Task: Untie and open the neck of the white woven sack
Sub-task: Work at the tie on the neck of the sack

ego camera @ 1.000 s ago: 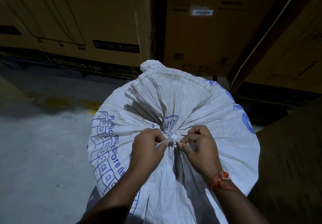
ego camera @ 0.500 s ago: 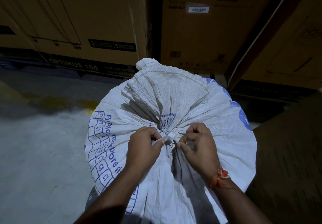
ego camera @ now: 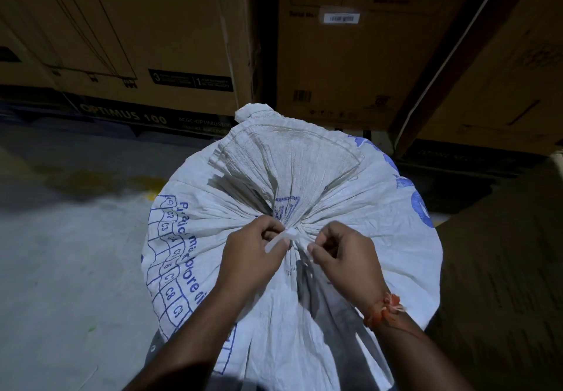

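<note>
I see left hand and right hand pinching white tie at sack neck, frame centre; concrete floor, cartons behind.

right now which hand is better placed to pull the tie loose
Probably the left hand: it already pinches the free white strip of the tie. The right hand pinches at the knot on the sack, suited to steadying.

The sack stands on the floor before stacked boxes. The tie sits on its gathered neck, between the left hand and the right hand, both atop the sack. Another box lies to the right.
</note>
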### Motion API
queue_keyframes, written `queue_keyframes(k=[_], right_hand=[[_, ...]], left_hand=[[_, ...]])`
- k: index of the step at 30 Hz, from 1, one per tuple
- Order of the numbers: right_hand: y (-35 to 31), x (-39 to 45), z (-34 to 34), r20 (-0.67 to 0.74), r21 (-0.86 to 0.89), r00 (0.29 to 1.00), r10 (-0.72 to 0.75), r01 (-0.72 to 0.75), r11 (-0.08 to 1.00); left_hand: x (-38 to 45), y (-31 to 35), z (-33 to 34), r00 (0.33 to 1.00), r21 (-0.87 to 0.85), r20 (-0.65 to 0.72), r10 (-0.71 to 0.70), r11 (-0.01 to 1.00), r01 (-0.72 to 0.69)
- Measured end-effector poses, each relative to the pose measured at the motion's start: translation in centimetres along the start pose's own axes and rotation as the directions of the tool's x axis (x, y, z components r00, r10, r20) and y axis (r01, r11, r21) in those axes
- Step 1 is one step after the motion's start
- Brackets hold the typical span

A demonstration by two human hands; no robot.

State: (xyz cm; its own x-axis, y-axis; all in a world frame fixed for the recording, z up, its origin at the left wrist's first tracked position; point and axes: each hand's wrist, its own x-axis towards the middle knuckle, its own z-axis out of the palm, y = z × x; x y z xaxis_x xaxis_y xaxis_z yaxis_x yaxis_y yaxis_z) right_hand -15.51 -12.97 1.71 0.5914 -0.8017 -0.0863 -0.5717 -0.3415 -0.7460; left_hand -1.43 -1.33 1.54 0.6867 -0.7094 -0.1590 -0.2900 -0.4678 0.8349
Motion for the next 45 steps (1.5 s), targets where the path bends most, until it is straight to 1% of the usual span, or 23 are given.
queue_keyframes(k=[2,5,7,10,14,17,20,23,25,31,37,45], right_hand=[[0.1,0.3,0.2,0.013,0.020,1.000,0.012,-0.012,1.000],[0.0,0.6,0.2,0.068,-0.005,0.998,0.009,-0.009,1.000],[0.0,1.0,0.2,0.077,0.014,0.997,0.000,-0.001,1.000],[-0.1,1.3,0.2,0.057,0.031,0.998,0.003,-0.005,1.000],[-0.6,1.4,0.2,0.022,0.004,1.000,0.005,-0.005,1.000],[-0.9,1.5,0.3,0.019,-0.001,1.000,-0.008,0.008,1.000],[-1.1,1.6,0.2,0.036,-0.014,0.999,-0.008,0.009,1.000],[-1.6,1.7,0.1,0.069,-0.012,0.998,-0.006,0.006,1.000],[-1.6,1.6,0.3,0.084,-0.021,0.996,-0.003,0.005,1.000],[-2.1,1.8,1.6,0.081,0.001,0.997,0.002,-0.002,1.000],[-2.5,1.4,1.9,0.076,0.020,0.997,0.005,-0.006,1.000],[-2.3,1.3,2.2,0.060,0.012,0.998,0.011,-0.012,1.000]], left_hand=[[0.3,0.3,-0.2,1.000,-0.060,0.014,-0.021,0.998,0.022],[0.6,0.7,-0.4,0.998,-0.125,0.047,-0.048,0.991,0.053],[0.8,0.9,-0.4,0.996,-0.151,0.063,-0.058,0.986,0.067],[1.2,0.8,-0.4,0.998,-0.059,0.063,-0.029,0.998,0.033],[1.5,0.6,-0.6,0.998,-0.068,0.054,-0.035,0.997,0.038],[1.5,0.4,-0.6,0.998,0.007,0.065,0.003,1.000,-0.003],[1.4,0.1,-0.3,0.999,0.058,0.028,0.037,0.998,-0.038],[1.2,0.0,-0.1,0.999,0.040,-0.025,0.037,0.999,-0.036],[1.1,0.0,0.0,0.998,0.014,-0.055,0.012,1.000,-0.011],[1.6,-0.6,-0.1,0.994,0.023,-0.106,-0.027,0.999,0.030],[1.7,-1.2,-0.5,0.993,0.013,-0.112,-0.042,0.999,0.044],[1.6,-1.2,-0.7,0.995,-0.010,-0.078,-0.066,0.998,0.066]])
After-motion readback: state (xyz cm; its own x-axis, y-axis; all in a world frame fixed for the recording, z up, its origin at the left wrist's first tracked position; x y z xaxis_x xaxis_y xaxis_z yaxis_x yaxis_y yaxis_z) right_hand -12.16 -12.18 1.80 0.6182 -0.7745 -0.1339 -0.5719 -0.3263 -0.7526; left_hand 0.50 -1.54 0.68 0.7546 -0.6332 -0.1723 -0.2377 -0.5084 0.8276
